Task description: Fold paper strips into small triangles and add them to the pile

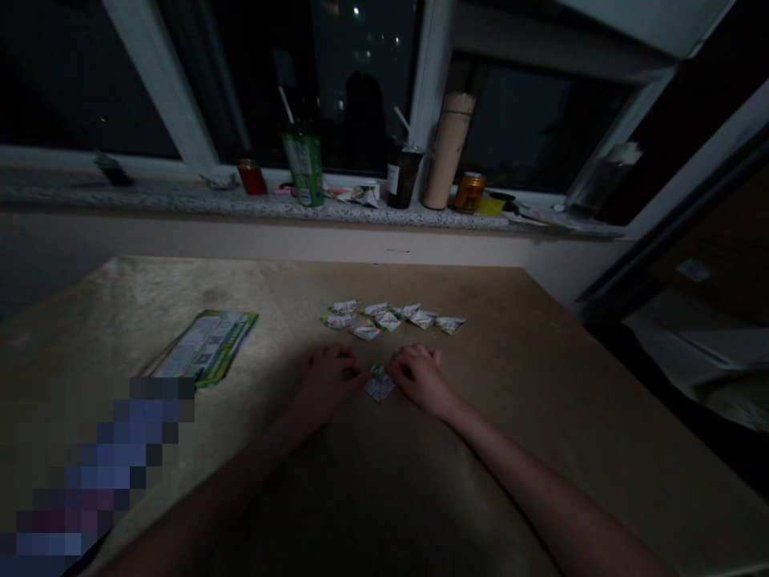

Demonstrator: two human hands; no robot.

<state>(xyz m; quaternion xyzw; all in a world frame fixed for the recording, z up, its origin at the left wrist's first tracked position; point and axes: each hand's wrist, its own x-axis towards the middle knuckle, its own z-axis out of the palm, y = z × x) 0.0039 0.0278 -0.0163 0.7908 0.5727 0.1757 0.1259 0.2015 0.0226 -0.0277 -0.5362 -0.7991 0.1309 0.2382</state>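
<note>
My left hand and my right hand rest on a tan table, fingers curled, both pinching a small folded piece of printed paper between them. Just beyond the hands lie several small folded paper pieces in a loose row. A stack of green and white printed sheets lies to the left of my left hand.
A stone window sill behind the table holds a green bottle, a red jar, a dark cup with a straw, a tall beige cup and an orange can. The window is dark.
</note>
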